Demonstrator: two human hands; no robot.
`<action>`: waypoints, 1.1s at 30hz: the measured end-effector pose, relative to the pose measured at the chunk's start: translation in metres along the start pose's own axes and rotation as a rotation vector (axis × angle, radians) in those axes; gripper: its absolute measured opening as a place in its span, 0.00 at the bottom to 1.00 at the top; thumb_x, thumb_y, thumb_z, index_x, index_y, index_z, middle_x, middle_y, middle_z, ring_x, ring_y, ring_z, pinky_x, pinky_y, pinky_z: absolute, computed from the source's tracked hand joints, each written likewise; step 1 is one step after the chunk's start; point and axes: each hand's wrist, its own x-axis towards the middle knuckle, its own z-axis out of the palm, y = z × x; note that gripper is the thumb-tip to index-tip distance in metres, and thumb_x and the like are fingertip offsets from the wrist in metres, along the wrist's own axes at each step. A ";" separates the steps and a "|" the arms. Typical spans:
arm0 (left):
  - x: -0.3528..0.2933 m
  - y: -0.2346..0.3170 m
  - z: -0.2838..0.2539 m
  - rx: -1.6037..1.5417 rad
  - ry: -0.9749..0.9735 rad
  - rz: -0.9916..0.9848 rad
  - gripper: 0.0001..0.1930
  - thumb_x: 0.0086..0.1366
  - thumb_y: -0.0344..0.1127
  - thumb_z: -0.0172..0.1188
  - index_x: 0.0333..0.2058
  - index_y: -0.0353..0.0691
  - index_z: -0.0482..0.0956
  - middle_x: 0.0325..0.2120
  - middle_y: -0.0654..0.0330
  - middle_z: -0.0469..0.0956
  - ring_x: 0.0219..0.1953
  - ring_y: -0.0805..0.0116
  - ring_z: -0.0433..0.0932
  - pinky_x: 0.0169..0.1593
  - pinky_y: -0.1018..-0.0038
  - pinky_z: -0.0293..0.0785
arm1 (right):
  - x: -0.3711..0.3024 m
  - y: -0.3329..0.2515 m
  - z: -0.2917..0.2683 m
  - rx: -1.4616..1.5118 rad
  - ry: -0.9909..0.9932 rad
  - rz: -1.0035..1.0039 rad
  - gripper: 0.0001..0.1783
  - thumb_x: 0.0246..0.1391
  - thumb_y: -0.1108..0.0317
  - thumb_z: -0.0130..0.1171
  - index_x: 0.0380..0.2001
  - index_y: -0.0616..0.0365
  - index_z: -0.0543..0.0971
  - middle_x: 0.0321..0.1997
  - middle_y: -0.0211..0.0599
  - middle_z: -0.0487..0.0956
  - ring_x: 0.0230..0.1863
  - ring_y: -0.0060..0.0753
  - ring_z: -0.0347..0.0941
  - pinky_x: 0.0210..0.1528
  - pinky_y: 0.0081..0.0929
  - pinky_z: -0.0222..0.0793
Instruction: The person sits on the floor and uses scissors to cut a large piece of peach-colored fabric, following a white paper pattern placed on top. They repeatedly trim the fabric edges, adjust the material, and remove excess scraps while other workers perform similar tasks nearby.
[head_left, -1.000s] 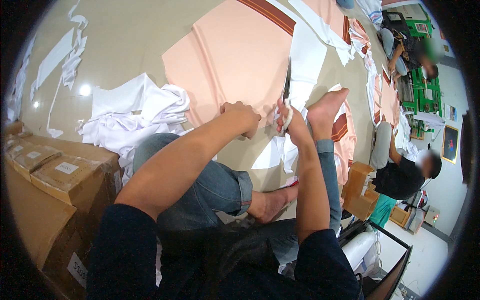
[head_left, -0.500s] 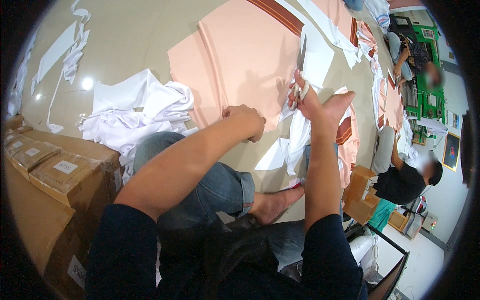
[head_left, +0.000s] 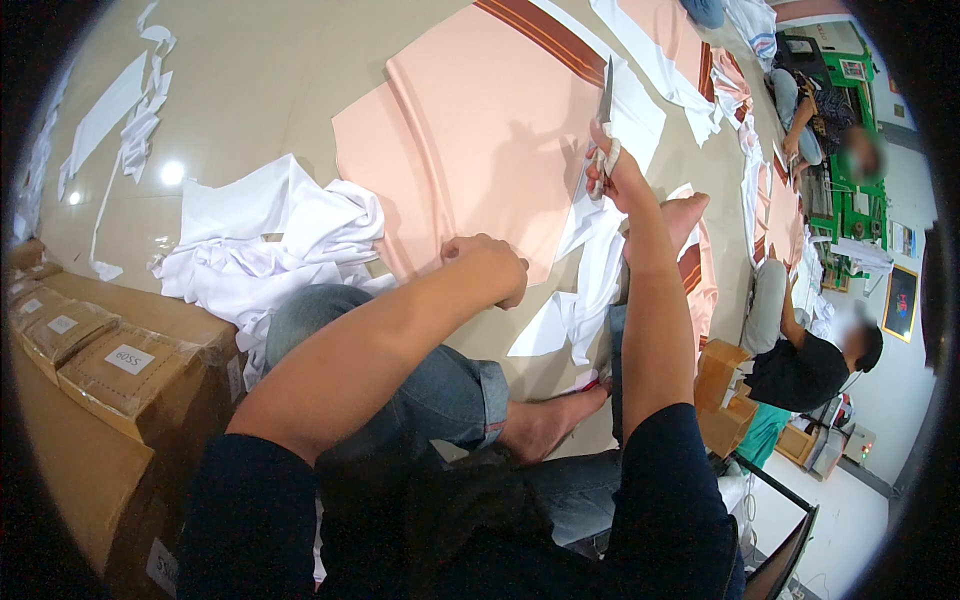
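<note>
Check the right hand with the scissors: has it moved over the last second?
Yes. The right hand, gripping the scissors, has gone up and away from the left hand, out toward the far edge of the peach fabric on the floor.

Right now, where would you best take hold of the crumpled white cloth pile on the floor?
Grip the white cloth pile at its raised, bunched folds near the middle, coming from above; the folds stand up off the floor, while the edges lie flat and spread.

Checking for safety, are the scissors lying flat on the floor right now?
No, the right hand holds the scissors raised, blades pointing up, above the peach fabric.
</note>
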 end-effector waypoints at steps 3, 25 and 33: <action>-0.001 0.001 -0.001 -0.005 -0.003 -0.022 0.41 0.64 0.35 0.69 0.77 0.62 0.73 0.67 0.59 0.82 0.63 0.47 0.85 0.58 0.32 0.80 | 0.013 -0.002 0.001 -0.063 0.015 -0.029 0.41 0.60 0.20 0.70 0.38 0.51 0.75 0.20 0.26 0.72 0.20 0.29 0.72 0.28 0.29 0.73; -0.006 0.001 -0.004 -0.003 0.021 -0.021 0.37 0.69 0.36 0.67 0.77 0.58 0.73 0.69 0.56 0.81 0.67 0.45 0.82 0.62 0.30 0.79 | 0.067 -0.044 0.067 0.517 0.146 -0.149 0.35 0.61 0.30 0.76 0.38 0.51 0.75 0.24 0.28 0.70 0.23 0.30 0.70 0.28 0.35 0.72; -0.025 -0.051 -0.057 -0.071 -0.179 -0.429 0.24 0.76 0.48 0.61 0.68 0.57 0.86 0.66 0.51 0.85 0.65 0.39 0.84 0.66 0.33 0.79 | 0.057 -0.010 0.028 0.486 0.053 -0.148 0.32 0.63 0.33 0.76 0.37 0.52 0.77 0.24 0.26 0.72 0.23 0.29 0.72 0.27 0.32 0.69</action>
